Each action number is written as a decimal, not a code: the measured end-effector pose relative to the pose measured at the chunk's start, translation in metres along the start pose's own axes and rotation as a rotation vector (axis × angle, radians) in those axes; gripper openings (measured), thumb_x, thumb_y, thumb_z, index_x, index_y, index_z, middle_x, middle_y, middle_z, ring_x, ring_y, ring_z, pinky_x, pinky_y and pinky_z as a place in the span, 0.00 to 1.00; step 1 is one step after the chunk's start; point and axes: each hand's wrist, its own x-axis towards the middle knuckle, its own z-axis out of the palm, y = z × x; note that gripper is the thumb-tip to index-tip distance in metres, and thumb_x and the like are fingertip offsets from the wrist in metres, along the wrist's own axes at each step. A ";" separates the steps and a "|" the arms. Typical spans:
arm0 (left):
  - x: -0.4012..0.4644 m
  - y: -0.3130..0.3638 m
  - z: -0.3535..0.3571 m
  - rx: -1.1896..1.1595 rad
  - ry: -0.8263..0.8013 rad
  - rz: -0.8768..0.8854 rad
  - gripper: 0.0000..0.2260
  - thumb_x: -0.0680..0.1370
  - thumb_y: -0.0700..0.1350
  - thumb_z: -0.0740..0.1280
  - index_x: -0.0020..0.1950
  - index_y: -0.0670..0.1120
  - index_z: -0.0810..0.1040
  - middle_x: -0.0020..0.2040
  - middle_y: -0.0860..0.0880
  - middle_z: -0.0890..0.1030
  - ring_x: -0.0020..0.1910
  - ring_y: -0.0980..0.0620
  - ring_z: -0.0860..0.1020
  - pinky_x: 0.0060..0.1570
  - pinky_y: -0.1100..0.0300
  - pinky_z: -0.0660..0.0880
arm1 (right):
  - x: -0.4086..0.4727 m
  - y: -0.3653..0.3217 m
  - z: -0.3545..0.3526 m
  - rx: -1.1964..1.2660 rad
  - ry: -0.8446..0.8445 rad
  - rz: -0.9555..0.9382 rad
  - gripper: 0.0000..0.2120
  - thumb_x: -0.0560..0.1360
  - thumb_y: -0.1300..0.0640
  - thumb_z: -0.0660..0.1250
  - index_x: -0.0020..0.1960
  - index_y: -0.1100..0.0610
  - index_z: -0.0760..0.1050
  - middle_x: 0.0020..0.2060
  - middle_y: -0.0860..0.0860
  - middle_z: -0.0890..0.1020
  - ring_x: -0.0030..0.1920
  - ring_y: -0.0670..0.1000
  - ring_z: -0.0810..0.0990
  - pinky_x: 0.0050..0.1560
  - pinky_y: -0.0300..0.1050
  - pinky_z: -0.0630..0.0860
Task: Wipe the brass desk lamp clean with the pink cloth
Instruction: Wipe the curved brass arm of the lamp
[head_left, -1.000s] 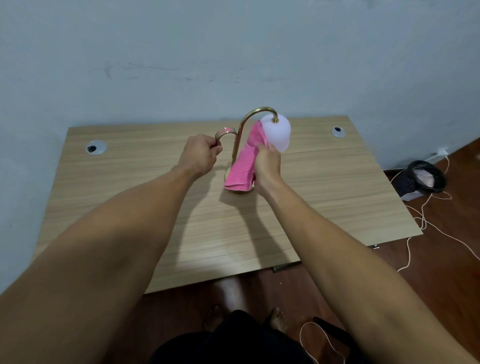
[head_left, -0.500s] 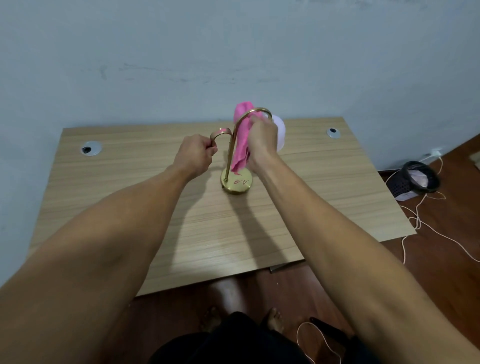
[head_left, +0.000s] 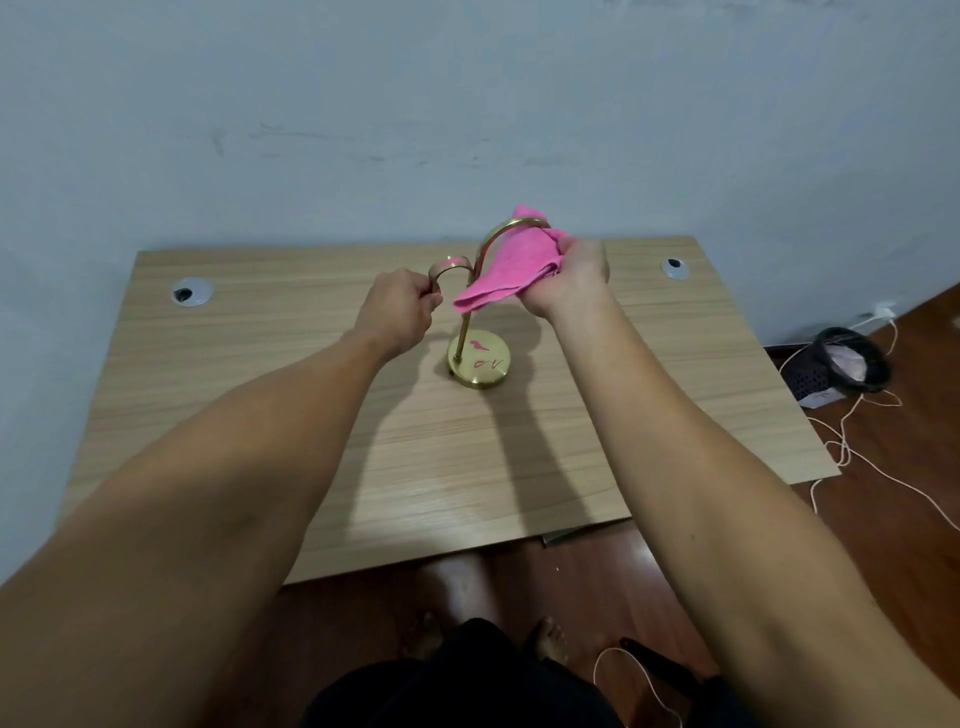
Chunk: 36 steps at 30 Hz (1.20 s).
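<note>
Brass lamp (head_left: 478, 364): curved arm in L grip (head_left: 396, 317), bunched pink cloth (head_left: 506, 270) in R grip (head_left: 569, 283).

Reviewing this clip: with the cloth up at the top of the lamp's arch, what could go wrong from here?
1. Tipping: the right hand presses the pink cloth high on the lamp, far above its small round base; only the left hand on the short hook steadies it.
2. The cloth's loose end hangs by the stem and could snag.
3. The shade is hidden behind the hand and cloth, so it may get knocked.
</note>
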 end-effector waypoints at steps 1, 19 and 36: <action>0.001 -0.001 0.000 -0.004 -0.001 0.000 0.09 0.79 0.41 0.67 0.42 0.41 0.83 0.33 0.42 0.79 0.36 0.42 0.76 0.38 0.56 0.70 | -0.003 0.005 0.002 0.027 -0.027 -0.054 0.16 0.76 0.67 0.59 0.58 0.64 0.80 0.55 0.56 0.86 0.51 0.56 0.84 0.60 0.48 0.77; 0.001 -0.002 0.001 0.002 -0.014 -0.004 0.08 0.79 0.43 0.67 0.42 0.44 0.83 0.37 0.41 0.84 0.39 0.41 0.81 0.43 0.52 0.77 | -0.034 0.034 -0.006 -0.687 -0.148 -0.508 0.11 0.77 0.62 0.61 0.46 0.60 0.82 0.41 0.51 0.83 0.42 0.50 0.80 0.52 0.44 0.79; -0.001 0.000 0.002 -0.025 -0.006 -0.022 0.08 0.79 0.43 0.67 0.43 0.43 0.83 0.38 0.40 0.83 0.41 0.40 0.80 0.45 0.51 0.78 | -0.019 0.006 -0.010 -1.291 -0.126 -0.941 0.19 0.83 0.52 0.52 0.65 0.53 0.77 0.61 0.51 0.81 0.67 0.56 0.76 0.69 0.52 0.71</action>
